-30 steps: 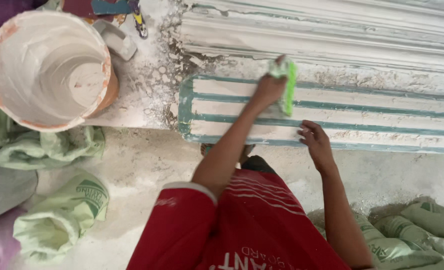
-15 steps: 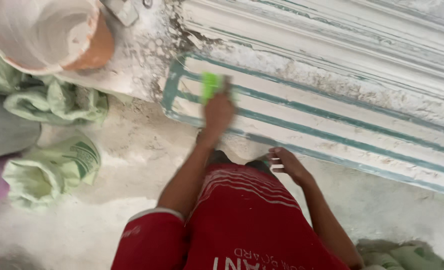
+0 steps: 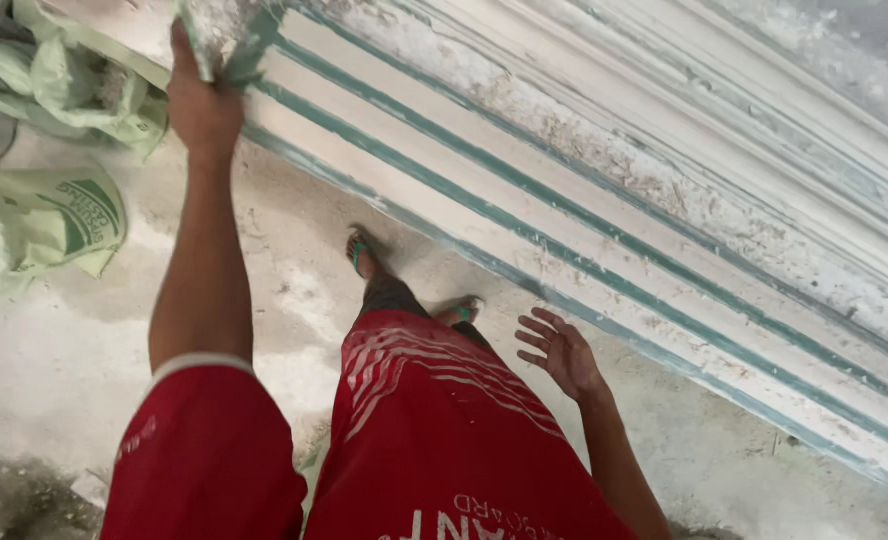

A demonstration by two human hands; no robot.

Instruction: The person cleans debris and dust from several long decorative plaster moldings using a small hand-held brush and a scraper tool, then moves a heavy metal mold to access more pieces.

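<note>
A long white plaster moulding point(image 3: 604, 230) with thin green ridges runs diagonally from the top left to the lower right. My left hand point(image 3: 199, 105) reaches to its left end and grips a green pad point(image 3: 226, 35) smeared with white plaster, pressed at the moulding's end. My right hand point(image 3: 562, 352) hovers over the dusty floor just in front of the moulding's near edge, with its fingers spread and nothing in it. I wear red clothes, and my feet in green sandals point(image 3: 362, 256) stand close to the moulding.
Crumpled pale green sacks point(image 3: 39, 215) lie on the floor at the left, with more sacks point(image 3: 74, 85) behind them. A rough plaster-crusted strip point(image 3: 684, 190) runs along the moulding's far side. The concrete floor point(image 3: 294, 300) is dusted white.
My left hand has slid the green pad leftward along the moulding to its end. My right hand has come off the moulding's edge. The white bucket has left the view.
</note>
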